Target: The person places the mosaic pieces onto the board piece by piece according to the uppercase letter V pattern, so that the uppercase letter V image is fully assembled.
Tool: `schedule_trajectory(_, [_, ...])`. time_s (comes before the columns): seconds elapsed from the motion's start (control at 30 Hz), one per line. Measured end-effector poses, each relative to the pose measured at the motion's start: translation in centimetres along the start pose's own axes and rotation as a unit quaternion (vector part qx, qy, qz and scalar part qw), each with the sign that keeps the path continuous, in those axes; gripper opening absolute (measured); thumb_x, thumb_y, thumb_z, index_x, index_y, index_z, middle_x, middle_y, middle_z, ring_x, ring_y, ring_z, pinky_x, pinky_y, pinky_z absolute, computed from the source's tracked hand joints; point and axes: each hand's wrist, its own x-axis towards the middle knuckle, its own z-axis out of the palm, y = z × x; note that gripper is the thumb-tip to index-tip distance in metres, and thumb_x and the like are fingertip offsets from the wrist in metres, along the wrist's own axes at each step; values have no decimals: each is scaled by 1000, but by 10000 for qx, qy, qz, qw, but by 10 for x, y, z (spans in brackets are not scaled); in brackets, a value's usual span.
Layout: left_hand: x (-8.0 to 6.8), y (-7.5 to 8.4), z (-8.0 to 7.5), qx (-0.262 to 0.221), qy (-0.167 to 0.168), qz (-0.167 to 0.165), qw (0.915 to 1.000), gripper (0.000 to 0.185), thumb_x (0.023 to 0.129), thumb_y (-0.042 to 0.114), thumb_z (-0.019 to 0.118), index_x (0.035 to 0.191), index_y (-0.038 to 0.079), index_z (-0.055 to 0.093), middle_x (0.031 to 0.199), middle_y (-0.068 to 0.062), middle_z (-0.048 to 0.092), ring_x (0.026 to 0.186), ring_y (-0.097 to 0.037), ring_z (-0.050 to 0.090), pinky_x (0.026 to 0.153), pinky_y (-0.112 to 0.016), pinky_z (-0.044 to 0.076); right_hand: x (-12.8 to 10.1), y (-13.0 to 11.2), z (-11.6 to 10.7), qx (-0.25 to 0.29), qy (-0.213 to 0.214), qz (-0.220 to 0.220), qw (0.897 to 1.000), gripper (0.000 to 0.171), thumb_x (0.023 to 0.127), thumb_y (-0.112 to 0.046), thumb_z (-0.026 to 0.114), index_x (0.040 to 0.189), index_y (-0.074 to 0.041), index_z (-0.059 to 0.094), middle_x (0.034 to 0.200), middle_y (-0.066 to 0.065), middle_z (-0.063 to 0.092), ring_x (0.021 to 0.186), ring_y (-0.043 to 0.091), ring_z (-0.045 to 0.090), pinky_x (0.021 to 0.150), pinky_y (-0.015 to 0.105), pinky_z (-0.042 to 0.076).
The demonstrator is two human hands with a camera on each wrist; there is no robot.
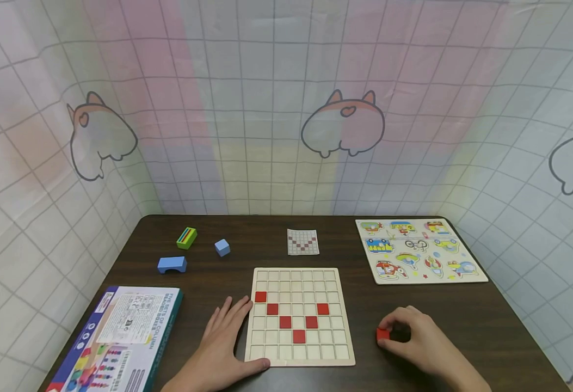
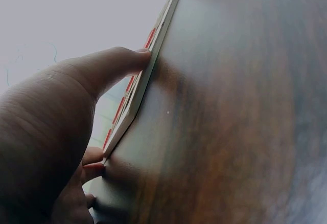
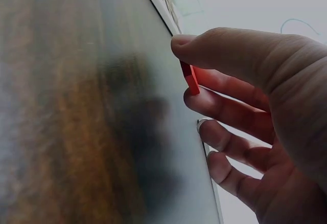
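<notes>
A pale wooden grid board (image 1: 271, 351) lies in the middle of the table, with several red square tiles (image 1: 299, 336) set in its cells in a V shape whose left arm is longer. My left hand (image 1: 222, 348) is spread at the board's lower left; its fingers reach along the left edge and the thumb rests on the near edge. To the board's right, my right hand (image 1: 420, 340) pinches a single red tile (image 3: 190, 78) between thumb and fingers, close above the tabletop. Behind the board lies a small printed card (image 1: 303, 243) with a V pattern of squares.
On the left are a boxed set (image 1: 124, 326), a blue arch block (image 1: 172, 265), a blue cube (image 1: 222, 247) and a green striped block (image 1: 186, 238). A vehicle picture puzzle (image 1: 420, 251) lies at the back right. Grid-patterned cloth (image 1: 276, 185) encloses the table.
</notes>
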Motion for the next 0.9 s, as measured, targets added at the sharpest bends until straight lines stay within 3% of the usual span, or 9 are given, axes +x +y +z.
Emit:
schedule_trajectory(0.17, [1, 0, 0, 18, -52, -27, 10000, 132, 73, 95, 78, 177, 28, 31, 184, -1, 30, 175, -43, 9, 135, -78, 8, 9, -1, -2, -36, -72, 65, 9999, 24, 88, -33, 97, 100, -37, 77, 98, -24, 70, 95, 3, 63, 84, 28, 58])
schedule_trajectory(0.5, [2, -3, 3, 29, -31, -35, 10000, 132, 72, 96, 77, 176, 28, 33, 183, 0, 31, 175, -42, 10, 134, -79, 9, 24, -8, 1, -131, 242, -285, 9992, 24, 88, -33, 97, 102, -37, 78, 100, -25, 73, 99, 1, 64, 88, 29, 59])
schedule_trajectory(0.9, [2, -2, 2, -4, -56, -80, 10000, 132, 71, 95, 79, 176, 28, 33, 183, -1, 31, 174, -43, 10, 134, -79, 8, 46, -16, 7, -95, 84, -246, 9996, 22, 90, -33, 96, 105, -37, 79, 102, -26, 73, 104, 1, 66, 96, 33, 59])
